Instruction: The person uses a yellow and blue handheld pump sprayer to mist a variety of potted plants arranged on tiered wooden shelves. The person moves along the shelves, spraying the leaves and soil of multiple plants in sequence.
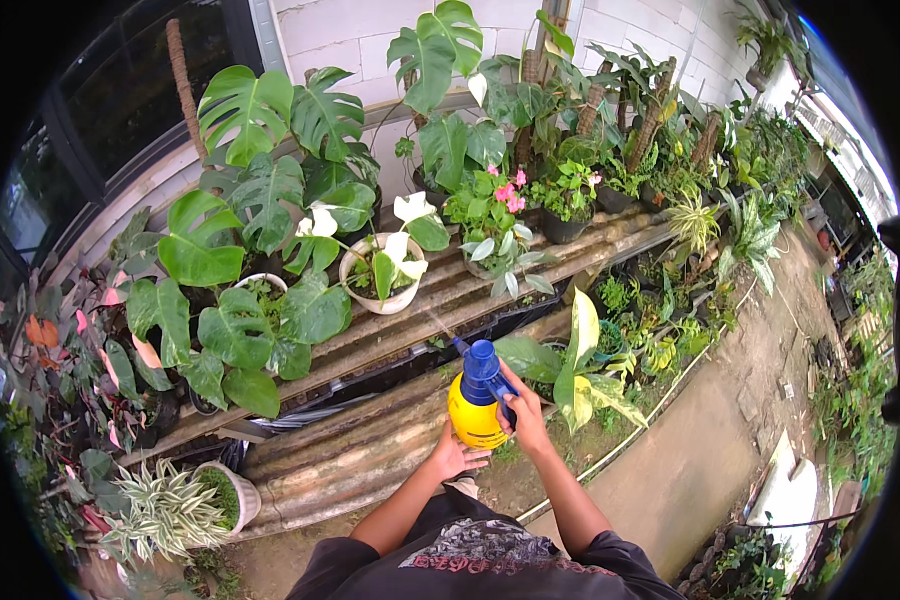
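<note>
A yellow pressure sprayer (pixel 474 418) with a blue top is held upright in front of me. My right hand (pixel 523 412) is closed round its blue handle. Under and against the yellow tank lies my left hand (pixel 454 453), palm up with its fingers spread, supporting it. The blue nozzle points up and left, and a fine spray leaves it towards a white pot (pixel 382 304). That pot holds a plant with white and green leaves (pixel 412 259) and stands on a corrugated shelf (pixel 450 281).
Large monstera plants (pixel 247 112) and pink flowers (pixel 506 193) crowd the upper shelf. A lower corrugated sheet (pixel 345 450) carries a striped-leaf plant (pixel 169 510). Beside my right hand stands a variegated plant (pixel 585 330). A concrete path (pixel 660 480) runs at the right.
</note>
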`<move>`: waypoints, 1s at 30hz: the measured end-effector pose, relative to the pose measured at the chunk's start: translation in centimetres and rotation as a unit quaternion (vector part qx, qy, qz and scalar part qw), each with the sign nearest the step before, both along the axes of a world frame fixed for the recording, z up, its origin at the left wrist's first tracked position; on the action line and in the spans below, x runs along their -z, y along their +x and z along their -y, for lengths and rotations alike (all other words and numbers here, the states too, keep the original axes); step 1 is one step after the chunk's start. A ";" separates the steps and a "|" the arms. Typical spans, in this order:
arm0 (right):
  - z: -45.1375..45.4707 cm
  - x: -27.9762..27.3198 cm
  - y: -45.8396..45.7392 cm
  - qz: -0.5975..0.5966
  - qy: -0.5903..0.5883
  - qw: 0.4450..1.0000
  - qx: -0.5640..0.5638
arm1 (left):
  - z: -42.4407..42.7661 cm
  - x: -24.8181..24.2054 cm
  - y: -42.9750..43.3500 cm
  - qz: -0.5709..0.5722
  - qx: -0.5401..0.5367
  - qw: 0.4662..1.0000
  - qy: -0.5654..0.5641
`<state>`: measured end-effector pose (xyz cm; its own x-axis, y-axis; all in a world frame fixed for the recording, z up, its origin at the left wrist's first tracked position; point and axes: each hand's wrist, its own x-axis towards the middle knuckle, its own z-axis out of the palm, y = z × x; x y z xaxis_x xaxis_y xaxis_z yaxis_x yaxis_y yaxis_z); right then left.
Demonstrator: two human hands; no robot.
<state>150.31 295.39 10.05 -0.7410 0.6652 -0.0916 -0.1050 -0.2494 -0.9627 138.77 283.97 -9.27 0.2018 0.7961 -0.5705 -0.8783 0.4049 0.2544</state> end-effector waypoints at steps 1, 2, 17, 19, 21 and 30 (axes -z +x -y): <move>-1.2 0.7 -0.9 0.004 -0.010 1.000 0.009 | -1.8 0.5 -0.7 -0.007 -0.021 1.000 -0.015; -2.6 1.3 -1.7 0.005 -0.032 0.999 0.023 | -3.4 0.9 -1.3 -0.014 -0.042 0.998 -0.037; -10.7 1.7 -9.9 -0.056 -0.069 0.996 0.025 | -13.1 1.4 -9.2 -0.169 -0.221 0.956 -0.092; -6.6 0.8 -8.7 -0.054 0.013 0.995 0.080 | -12.1 1.9 -8.7 -0.231 -0.217 0.939 -0.132; -3.1 -0.2 -7.7 -0.051 0.015 0.988 0.145 | -11.6 2.6 -7.8 -0.167 -0.229 0.953 0.107; -5.1 -4.8 0.6 -0.069 0.004 0.997 0.046 | -9.8 -5.2 3.1 -0.221 -0.159 0.962 0.005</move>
